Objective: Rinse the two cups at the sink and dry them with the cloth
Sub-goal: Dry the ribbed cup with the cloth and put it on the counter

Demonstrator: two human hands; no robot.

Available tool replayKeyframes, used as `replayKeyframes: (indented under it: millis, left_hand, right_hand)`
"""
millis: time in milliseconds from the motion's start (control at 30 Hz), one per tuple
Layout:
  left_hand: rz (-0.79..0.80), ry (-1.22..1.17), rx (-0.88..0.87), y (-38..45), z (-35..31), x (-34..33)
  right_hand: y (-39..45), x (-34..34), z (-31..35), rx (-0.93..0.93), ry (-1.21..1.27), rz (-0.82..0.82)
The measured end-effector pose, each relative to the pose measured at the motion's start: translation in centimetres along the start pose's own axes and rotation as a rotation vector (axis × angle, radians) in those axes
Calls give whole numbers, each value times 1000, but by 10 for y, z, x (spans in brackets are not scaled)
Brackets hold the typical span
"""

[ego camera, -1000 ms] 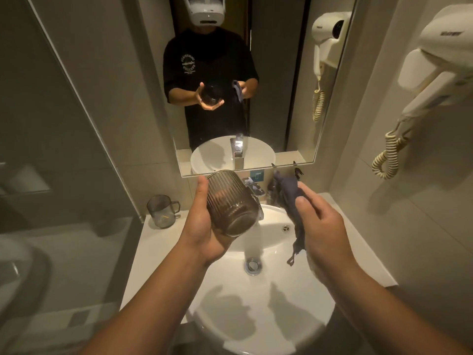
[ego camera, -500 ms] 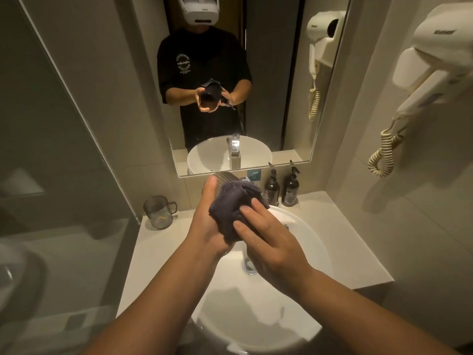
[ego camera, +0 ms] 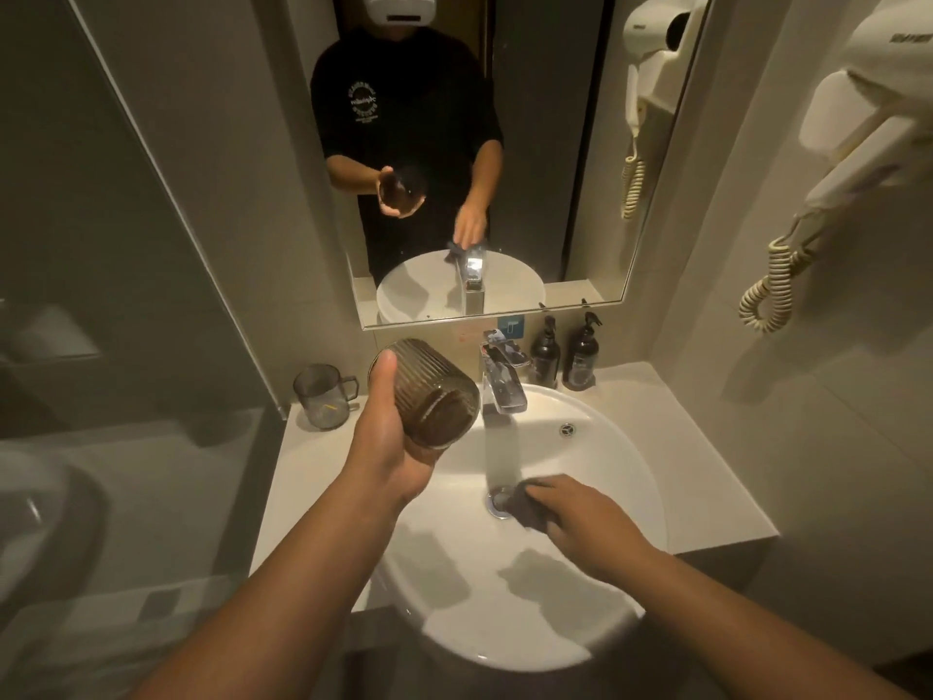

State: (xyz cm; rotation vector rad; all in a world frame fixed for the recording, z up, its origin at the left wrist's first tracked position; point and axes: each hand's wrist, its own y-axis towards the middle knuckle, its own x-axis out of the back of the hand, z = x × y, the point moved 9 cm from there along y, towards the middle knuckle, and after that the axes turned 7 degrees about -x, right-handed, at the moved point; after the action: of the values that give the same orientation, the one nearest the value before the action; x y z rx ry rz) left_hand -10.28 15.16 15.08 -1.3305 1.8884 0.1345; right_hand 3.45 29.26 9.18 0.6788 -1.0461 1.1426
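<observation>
My left hand (ego camera: pixel 389 437) grips a ribbed brown glass cup (ego camera: pixel 429 391), tilted on its side above the left part of the white sink basin (ego camera: pixel 621 447). Down in the basin my right hand (ego camera: pixel 580 517) holds the dark cloth (ego camera: pixel 525 507) right beside the drain (ego camera: pixel 500 500). A second cup, a grey transparent mug with a handle (ego camera: pixel 323 396), stands upright on the counter at the back left. Water appears to run from the chrome tap (ego camera: pixel 502 381) down to the drain.
Two dark pump bottles (ego camera: pixel 563 353) stand behind the basin on the right. A mirror (ego camera: pixel 555 144) hangs above, and a wall hairdryer with a coiled cord (ego camera: pixel 777 275) is on the right wall. A glass partition (ego camera: pixel 126 245) borders the counter's left side.
My right hand has taken the cloth off the ribbed cup and lowered it into the basin next to the drain. The left hand still holds the cup, which now shows uncovered.
</observation>
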Motion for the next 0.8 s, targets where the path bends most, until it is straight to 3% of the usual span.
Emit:
replayKeyframes:
  millis: [133,333,533,800]
  left_hand:
    - [-18,56,-36,-2,2,18]
    - [-21,315,-133,-11,16,49]
    - [153,974,-407,-38,15,64]
    - [252,1204,-458,-81,35,86]
  right_hand:
    - [-21,-17,-28,-153,228,74]
    - [-45,-27,-22,-237,312,31]
    - [-66,-58,-13,-287,122,39]
    - [-104,-112,-1,-197,-134,82]
